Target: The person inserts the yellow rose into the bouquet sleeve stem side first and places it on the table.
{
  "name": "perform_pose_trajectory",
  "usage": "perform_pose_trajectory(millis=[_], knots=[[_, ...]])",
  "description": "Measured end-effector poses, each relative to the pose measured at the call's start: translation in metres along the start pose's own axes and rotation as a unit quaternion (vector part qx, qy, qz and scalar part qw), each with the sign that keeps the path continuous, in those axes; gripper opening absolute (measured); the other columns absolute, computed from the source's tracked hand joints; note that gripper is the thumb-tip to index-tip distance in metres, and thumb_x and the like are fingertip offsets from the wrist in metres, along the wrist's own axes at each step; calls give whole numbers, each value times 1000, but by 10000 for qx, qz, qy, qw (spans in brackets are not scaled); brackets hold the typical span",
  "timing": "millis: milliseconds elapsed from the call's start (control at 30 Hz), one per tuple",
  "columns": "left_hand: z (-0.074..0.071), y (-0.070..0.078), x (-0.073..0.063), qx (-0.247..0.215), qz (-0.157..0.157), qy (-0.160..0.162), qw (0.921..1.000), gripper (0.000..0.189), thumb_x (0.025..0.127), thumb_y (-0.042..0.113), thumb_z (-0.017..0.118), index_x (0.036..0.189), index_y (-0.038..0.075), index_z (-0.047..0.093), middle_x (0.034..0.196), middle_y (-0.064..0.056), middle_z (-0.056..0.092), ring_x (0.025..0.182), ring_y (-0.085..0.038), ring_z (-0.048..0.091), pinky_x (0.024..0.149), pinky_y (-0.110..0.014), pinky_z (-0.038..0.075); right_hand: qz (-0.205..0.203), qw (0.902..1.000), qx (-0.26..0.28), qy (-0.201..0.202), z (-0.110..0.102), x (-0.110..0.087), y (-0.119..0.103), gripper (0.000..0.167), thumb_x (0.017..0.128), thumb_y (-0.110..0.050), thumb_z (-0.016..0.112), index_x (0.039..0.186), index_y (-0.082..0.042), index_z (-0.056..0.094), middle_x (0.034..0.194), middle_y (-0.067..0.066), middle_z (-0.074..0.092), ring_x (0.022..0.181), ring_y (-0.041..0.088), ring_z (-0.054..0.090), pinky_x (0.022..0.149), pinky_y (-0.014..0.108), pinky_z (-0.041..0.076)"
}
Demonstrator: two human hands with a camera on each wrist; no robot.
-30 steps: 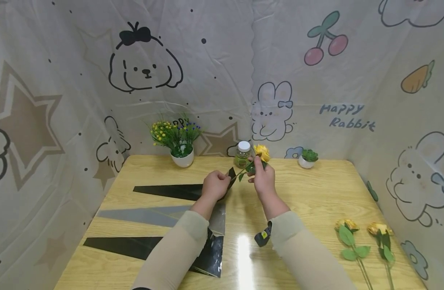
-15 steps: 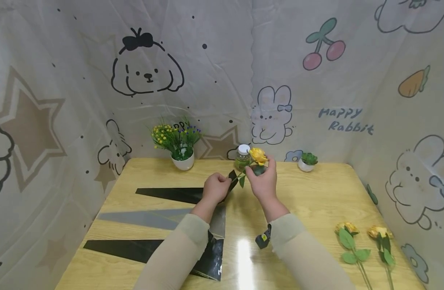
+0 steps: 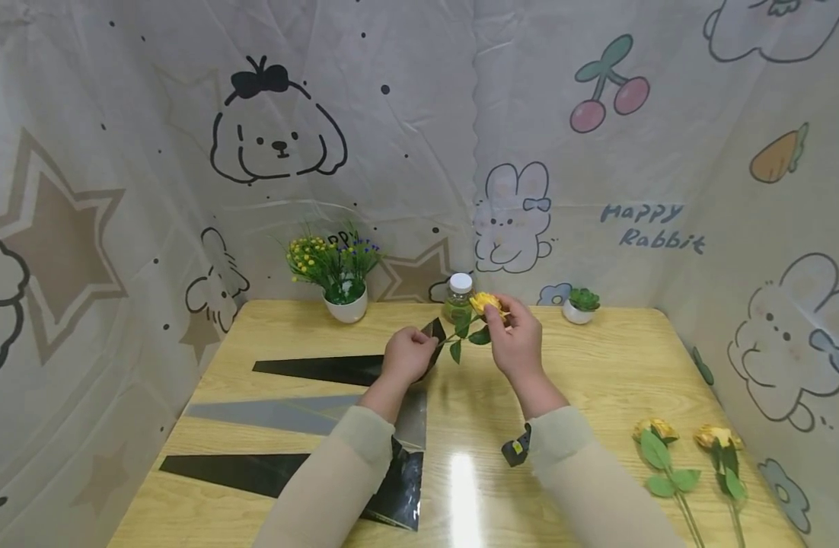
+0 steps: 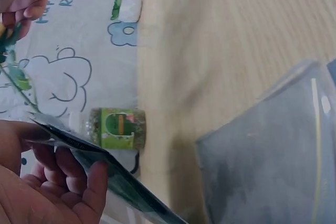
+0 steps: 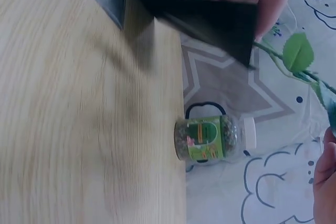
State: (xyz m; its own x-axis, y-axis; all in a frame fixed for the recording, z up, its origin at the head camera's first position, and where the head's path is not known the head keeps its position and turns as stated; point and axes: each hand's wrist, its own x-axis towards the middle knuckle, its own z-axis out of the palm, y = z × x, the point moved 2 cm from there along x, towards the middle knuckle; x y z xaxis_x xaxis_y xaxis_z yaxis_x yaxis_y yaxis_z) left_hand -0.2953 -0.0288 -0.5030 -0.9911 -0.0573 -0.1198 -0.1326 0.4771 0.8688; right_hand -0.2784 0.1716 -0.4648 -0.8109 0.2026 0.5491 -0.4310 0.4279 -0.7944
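My left hand (image 3: 409, 354) pinches the wide, open end of a black tapered flower sleeve (image 3: 317, 367), lifting that end while the narrow tip stretches left. In the left wrist view the thumb lies over the sleeve edge (image 4: 126, 182) with fingers curled beneath. A yellow artificial rose (image 3: 484, 302) slants up and right from the sleeve mouth. My right hand (image 3: 518, 339) grips it close under the bloom, thumb against the petals. Its stem and green leaf (image 5: 297, 52) show in the right wrist view, with the stem's lower end hidden behind the sleeve.
A grey sleeve (image 3: 275, 411) and another black sleeve (image 3: 234, 470) lie nearer on the table (image 3: 570, 380). Two yellow roses, a left one (image 3: 655, 449) and a right one (image 3: 721, 449), lie at right. A lidded jar (image 3: 460, 293), potted flowers (image 3: 344, 301) and a succulent (image 3: 582, 304) stand behind.
My right hand has slid right, its grip shifting up round the bloom, and the rose has tipped a little lower. The left hand has stayed almost still on the sleeve.
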Motion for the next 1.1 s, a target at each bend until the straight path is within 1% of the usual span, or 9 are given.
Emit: perform_pose_trajectory(millis=[100,167,267,333,500,600,700,867,1100], knots=[[-2,3,-2,-47,84,-31,9999,23,104,30,70,94,9,70,85,-7,65,72,-22,60,63,-36,49,34,10000,47,-69,-3,-1,2,25,104,-11,69,122,6,71,104,20,71,77,20,60,60,16,46],[-3,6,-2,-11,155,-43,9999,23,104,29,70,94,8,70,85,-7,65,70,-22,60,61,-36,49,177,9997,47,-184,-4,-2,3,26,104,-11,69,125,5,71,107,20,71,76,17,59,58,16,46],[-4,10,-3,129,244,-105,9996,23,103,28,71,93,7,70,86,-6,66,71,-21,59,62,-34,49,442,9982,47,-412,-2,-5,4,29,105,-12,68,129,4,70,112,20,71,77,15,59,56,18,46],[-4,12,-4,223,271,-172,9992,24,103,28,71,93,7,71,86,-6,67,73,-20,60,63,-34,49,571,9969,46,-532,0,-6,4,29,105,-12,68,130,3,70,115,19,71,79,16,59,56,19,46],[-3,15,-5,256,309,-306,9987,24,104,28,69,93,7,70,87,-6,68,76,-20,61,66,-35,50,748,9944,103,-744,4,-10,3,28,105,-13,69,130,0,71,113,19,70,81,22,60,56,21,47],[-2,15,-4,237,392,-345,9984,23,104,27,70,93,7,70,86,-5,67,76,-19,61,67,-34,50,818,9930,44,-849,7,-12,4,29,104,-14,70,130,0,71,113,18,70,79,21,60,56,22,47],[-2,16,-5,212,508,-398,9977,23,104,27,69,92,7,68,86,-6,66,76,-19,60,67,-34,49,941,9909,-132,-951,10,-15,6,30,105,-18,70,130,-1,71,110,16,70,76,20,59,56,23,48],[-1,15,-6,150,675,-505,9963,22,104,26,69,93,7,65,87,-6,64,76,-20,58,66,-34,48,1149,9872,-478,-1000,15,-20,5,29,104,-23,71,124,-2,72,105,13,70,73,19,59,57,26,48],[1,13,-4,200,959,-651,9931,21,105,23,69,92,7,64,82,-4,59,72,-18,54,63,-31,44,1254,9837,-595,-1141,24,-25,7,25,100,-21,77,114,0,73,98,13,72,67,17,57,54,25,46]])
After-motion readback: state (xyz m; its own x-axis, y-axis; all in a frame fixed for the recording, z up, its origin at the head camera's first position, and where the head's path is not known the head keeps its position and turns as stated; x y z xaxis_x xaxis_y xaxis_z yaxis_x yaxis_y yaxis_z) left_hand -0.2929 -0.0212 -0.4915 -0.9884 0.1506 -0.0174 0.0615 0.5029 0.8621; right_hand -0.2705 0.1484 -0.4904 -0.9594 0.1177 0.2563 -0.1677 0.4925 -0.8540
